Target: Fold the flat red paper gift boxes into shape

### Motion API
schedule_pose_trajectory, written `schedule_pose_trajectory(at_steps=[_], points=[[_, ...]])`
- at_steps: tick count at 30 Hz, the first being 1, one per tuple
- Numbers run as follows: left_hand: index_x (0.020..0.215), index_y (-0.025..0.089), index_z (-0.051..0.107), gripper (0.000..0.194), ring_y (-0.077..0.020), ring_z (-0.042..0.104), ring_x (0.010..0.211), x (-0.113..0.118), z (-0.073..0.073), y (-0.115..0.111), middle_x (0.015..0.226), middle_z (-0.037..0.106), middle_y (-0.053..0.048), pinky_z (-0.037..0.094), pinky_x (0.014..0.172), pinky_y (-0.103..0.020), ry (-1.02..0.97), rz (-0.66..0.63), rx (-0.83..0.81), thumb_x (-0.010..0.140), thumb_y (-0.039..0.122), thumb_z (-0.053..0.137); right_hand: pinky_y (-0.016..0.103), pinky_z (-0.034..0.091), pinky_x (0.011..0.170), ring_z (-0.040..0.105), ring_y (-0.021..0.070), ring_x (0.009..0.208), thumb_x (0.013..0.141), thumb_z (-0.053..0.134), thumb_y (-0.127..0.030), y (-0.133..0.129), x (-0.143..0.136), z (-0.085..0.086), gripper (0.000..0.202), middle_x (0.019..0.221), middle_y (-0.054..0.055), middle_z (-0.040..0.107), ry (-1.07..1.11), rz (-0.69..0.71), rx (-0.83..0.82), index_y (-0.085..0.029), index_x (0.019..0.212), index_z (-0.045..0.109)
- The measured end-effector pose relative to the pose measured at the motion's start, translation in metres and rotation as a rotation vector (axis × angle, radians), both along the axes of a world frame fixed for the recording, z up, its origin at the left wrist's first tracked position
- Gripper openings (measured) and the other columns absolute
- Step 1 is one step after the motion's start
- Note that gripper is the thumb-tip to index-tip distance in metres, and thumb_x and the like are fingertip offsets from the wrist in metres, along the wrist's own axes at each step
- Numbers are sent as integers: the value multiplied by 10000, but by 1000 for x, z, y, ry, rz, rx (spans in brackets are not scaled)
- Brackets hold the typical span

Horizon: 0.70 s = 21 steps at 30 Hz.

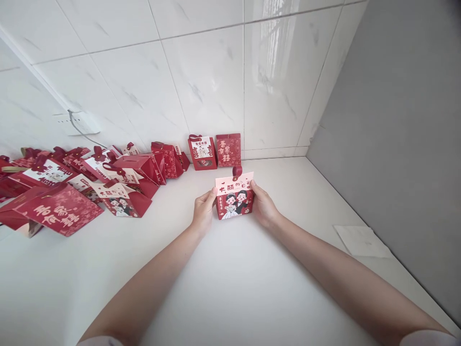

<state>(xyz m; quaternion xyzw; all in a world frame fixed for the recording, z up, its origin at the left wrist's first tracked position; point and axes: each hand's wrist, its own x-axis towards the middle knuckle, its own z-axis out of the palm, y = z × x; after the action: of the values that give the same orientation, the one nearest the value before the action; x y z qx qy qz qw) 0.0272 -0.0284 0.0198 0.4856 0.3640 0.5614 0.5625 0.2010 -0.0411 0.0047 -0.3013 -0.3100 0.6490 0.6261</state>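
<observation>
At right, white paper [362, 241] lies beside a grey panel [396, 144]; far left, a grey cable [78, 130] meets a wall socket [85, 125].

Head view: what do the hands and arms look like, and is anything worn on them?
The left hand and right hand show no gloves, rings or watch. The forearms are uncovered; at the bottom edge, the left sleeve and right sleeve look pale.

Bright, soft light, with window-like glare on the tiled wall [201, 72] above the table [230, 283]. Wide-angle distortion stretches the edges.
</observation>
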Motion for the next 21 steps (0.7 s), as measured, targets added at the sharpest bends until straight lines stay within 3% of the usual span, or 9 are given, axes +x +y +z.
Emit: schedule_pose_trajectory(at_steps=[9, 15, 18, 21], points=[[950, 158, 748, 395, -217, 672, 906, -10, -1, 9, 986, 743, -80, 506, 811, -313, 43, 7, 127, 856, 526, 636, 386, 529, 917, 649, 273, 1112, 845, 601, -608, -3, 1, 3, 431, 1142, 39, 727, -119, 13, 153, -260, 1084, 686], [971, 171, 747, 591, -287, 581, 1133, -17, -1, 12, 1212, 639, -114, 465, 950, -383, 106, -19, 421, 885, 670, 442, 402, 407, 1075, 562, 240, 1226, 912, 366, -694, 1, 2, -5, 521, 1212, 14, 677, -192, -85, 337, -275, 989, 668], [1006, 190, 736, 489, -290, 546, 1185, -17, -5, 11, 1250, 605, -107, 399, 1048, -400, 263, -11, 497, 866, 615, 538, 400, 436, 1037, 581, 237, 1174, 902, 443, -659, 2, 4, -7, 442, 1162, 22, 679, -259, -147, 286, -267, 975, 634], [996, 197, 725, 360, -271, 552, 1195, -16, -10, 11, 1224, 619, -95, 367, 1086, -392, 310, 20, 438, 880, 510, 592, 390, 479, 970, 616, 237, 1078, 880, 545, -597, 1, 4, -8, 363, 1063, 28, 693, -297, -165, 243, -242, 904, 616]])
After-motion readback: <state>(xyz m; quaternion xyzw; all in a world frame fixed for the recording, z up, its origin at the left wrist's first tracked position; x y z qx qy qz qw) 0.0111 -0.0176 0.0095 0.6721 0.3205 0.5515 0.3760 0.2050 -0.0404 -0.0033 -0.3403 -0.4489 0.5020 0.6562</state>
